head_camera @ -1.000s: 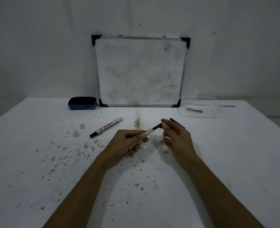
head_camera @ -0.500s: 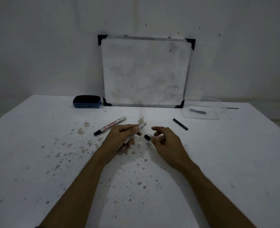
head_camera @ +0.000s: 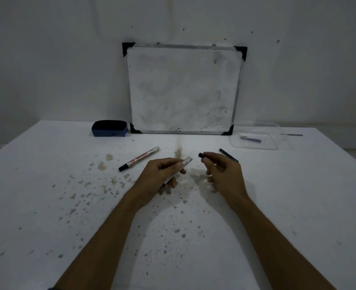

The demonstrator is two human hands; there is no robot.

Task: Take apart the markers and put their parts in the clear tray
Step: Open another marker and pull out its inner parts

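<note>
My left hand (head_camera: 162,176) grips a white marker barrel (head_camera: 185,161), its open end pointing up and right. Just to its right, my right hand (head_camera: 223,174) pinches a small black tip piece (head_camera: 201,155), a short gap away from the barrel. A whole capped marker (head_camera: 139,158) with a black cap lies on the table to the left of my hands. A thin black part (head_camera: 228,155) lies behind my right hand. The clear tray (head_camera: 254,144) sits at the back right with two small parts inside.
A whiteboard (head_camera: 184,88) leans on the wall at the back middle. A blue eraser (head_camera: 109,128) rests to its left. A thin dark stick (head_camera: 294,135) lies beyond the tray. The white table (head_camera: 47,206) is speckled with brown stains.
The black tip piece has come off the barrel. My right hand drew it away to the right, while my left hand kept hold of the barrel.
</note>
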